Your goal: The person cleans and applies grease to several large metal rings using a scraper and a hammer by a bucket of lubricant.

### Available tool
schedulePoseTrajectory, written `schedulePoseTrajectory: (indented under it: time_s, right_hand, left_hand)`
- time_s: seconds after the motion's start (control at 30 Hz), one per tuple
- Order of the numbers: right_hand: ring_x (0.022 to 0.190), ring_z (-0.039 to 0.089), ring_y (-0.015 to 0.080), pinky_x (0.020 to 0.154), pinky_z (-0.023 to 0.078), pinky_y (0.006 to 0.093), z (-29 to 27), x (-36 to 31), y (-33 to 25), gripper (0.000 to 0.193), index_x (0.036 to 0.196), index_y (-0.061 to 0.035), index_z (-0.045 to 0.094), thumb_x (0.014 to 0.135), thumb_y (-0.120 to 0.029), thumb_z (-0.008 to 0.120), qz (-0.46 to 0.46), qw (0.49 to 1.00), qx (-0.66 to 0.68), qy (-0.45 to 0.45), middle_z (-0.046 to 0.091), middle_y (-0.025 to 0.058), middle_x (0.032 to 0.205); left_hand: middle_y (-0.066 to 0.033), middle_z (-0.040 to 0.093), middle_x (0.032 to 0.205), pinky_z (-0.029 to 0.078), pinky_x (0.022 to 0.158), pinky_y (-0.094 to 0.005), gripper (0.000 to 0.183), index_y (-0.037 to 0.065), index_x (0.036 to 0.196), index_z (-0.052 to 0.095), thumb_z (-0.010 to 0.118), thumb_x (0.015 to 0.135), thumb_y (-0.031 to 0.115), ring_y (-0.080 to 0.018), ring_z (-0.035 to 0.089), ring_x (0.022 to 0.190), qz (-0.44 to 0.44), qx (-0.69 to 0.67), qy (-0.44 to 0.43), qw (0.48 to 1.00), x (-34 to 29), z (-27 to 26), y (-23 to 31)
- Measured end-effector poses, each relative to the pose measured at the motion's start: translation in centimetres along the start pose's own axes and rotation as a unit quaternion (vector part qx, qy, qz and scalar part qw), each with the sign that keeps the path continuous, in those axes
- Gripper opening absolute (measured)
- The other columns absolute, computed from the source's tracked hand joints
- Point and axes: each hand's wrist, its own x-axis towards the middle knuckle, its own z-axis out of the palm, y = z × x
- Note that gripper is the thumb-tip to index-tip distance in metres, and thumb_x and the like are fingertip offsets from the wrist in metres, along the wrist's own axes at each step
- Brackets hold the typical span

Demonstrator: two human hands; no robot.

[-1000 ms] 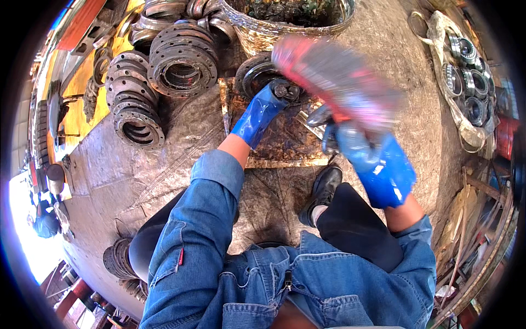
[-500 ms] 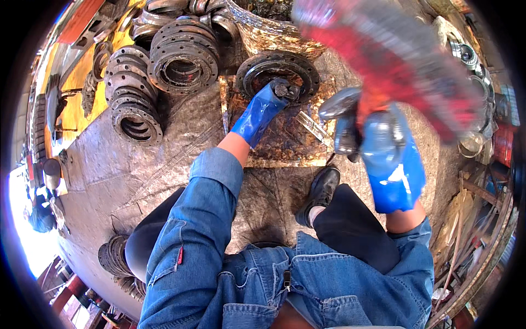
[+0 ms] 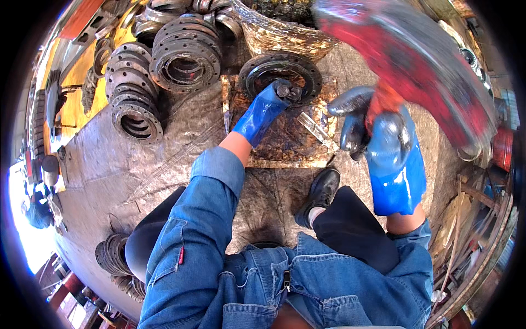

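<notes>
My right hand (image 3: pixel 390 145), in a blue glove with dark, greasy fingers, is wrapped round the handle of a hammer (image 3: pixel 411 63). The big red and worn-grey head is raised near the camera and blurred. My left hand (image 3: pixel 279 98), gloved alike, is a closed fist at the near side of a dark, greasy flange ring (image 3: pixel 251 77). What the fist grips is hidden. The ring, with holes round its rim, leans at the far edge of a stained board (image 3: pixel 274 156). A flat metal bar (image 3: pixel 318 131) lies on the board, between my two hands.
Behind the ring stands a grease-coated tub (image 3: pixel 274 35) with dark matter inside. Stacked flange rings (image 3: pixel 186 60) and a second leaning row (image 3: pixel 137 120) are at the far left. Scrap strips (image 3: pixel 457 236) lie at the right. My shoe (image 3: pixel 323 189) is close to the board.
The hammer head has shifted slightly right and looks less blurred. My right hand has moved a little to the right. My left hand stays at the ring.
</notes>
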Motion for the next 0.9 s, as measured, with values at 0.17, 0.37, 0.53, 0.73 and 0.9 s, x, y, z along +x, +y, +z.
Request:
schedulePoseTrajectory:
  time_s: [0.17,0.37,0.53,0.73,0.9]
  right_hand:
    - [0.076,0.062,0.0149,0.066,0.049,0.0326,0.5,2.0,8.2,0.069,0.114,0.0004,0.061,0.088,-0.063,0.052,0.171,0.935,-0.307,-0.048,0.064,0.0079,0.082]
    - [0.074,0.06,0.0127,0.067,0.047,0.0281,0.2,2.0,4.4,0.064,0.111,-0.0025,0.063,0.09,-0.062,0.052,0.157,0.962,-0.223,-0.027,0.066,0.0086,0.085]
    - [0.063,0.061,0.014,0.053,0.049,0.0275,-0.6,1.2,-0.6,0.062,0.109,0.0028,0.062,0.09,-0.055,0.052,-0.037,0.998,0.047,-0.037,0.066,0.0118,0.092]
    - [0.069,0.061,0.0157,0.061,0.05,0.0292,1.2,2.6,8.6,0.062,0.106,0.0015,0.061,0.09,-0.058,0.054,0.169,0.979,-0.107,-0.031,0.064,0.0119,0.088]
    - [0.074,0.058,0.011,0.066,0.047,0.0281,0.0,2.0,5.4,0.061,0.106,-0.0025,0.062,0.091,-0.061,0.053,0.195,0.963,-0.183,-0.034,0.061,0.0047,0.079]
  left_hand:
    - [-0.0094,0.066,0.115,0.047,0.097,-0.0322,0.031,0.004,0.116,0.063,0.063,0.086,0.007,-0.0186,0.06,0.106,0.009,-0.009,-0.006,1.0,0.3,0.4,0.2]
    - [-0.0094,0.066,0.115,0.046,0.097,-0.0322,0.031,0.004,0.117,0.063,0.063,0.086,0.007,-0.0187,0.06,0.106,0.016,-0.015,-0.007,1.0,0.5,0.1,0.1]
    - [-0.0094,0.066,0.115,0.046,0.098,-0.0322,0.031,0.004,0.117,0.063,0.062,0.086,0.007,-0.0188,0.06,0.107,0.021,0.008,-0.007,1.0,-0.2,0.3,0.3]
    - [-0.0095,0.066,0.116,0.046,0.099,-0.0322,0.031,0.004,0.117,0.063,0.062,0.086,0.006,-0.0189,0.06,0.107,0.115,0.01,-0.004,0.993,0.6,0.2,-0.5]
    - [-0.0091,0.068,0.108,0.048,0.092,-0.0326,0.026,0.003,0.112,0.064,0.061,0.087,0.009,-0.0191,0.062,0.101,0.014,-0.112,-0.017,0.993,-0.6,0.8,3.9]
